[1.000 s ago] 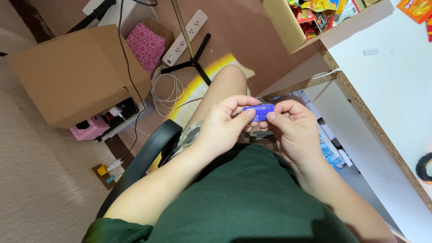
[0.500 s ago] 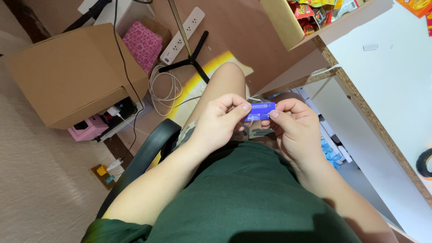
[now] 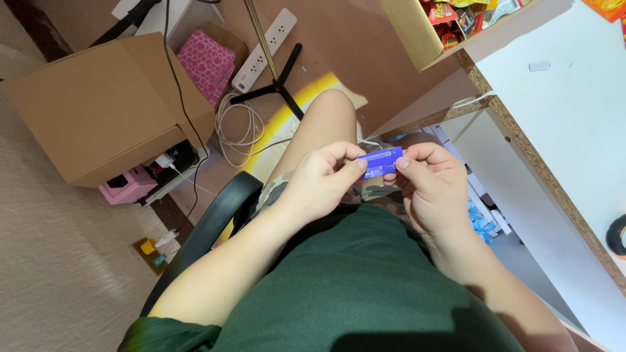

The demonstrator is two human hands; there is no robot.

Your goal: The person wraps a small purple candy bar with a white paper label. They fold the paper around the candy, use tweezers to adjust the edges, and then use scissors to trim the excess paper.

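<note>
Cardboard box (image 3: 104, 111) left, desk (image 3: 574, 111) right, power strip (image 3: 264, 49) perhaps on floor between.

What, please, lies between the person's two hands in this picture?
In the head view, a small blue rectangular packet spans the gap, pinched at its ends by the left hand and the right hand.

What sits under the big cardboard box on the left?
Under the cardboard box, in its shadow, a pink container sticks out beside dark gear with a white plug and cables. Whatever lies further back is covered by the box and cannot be seen.
</note>
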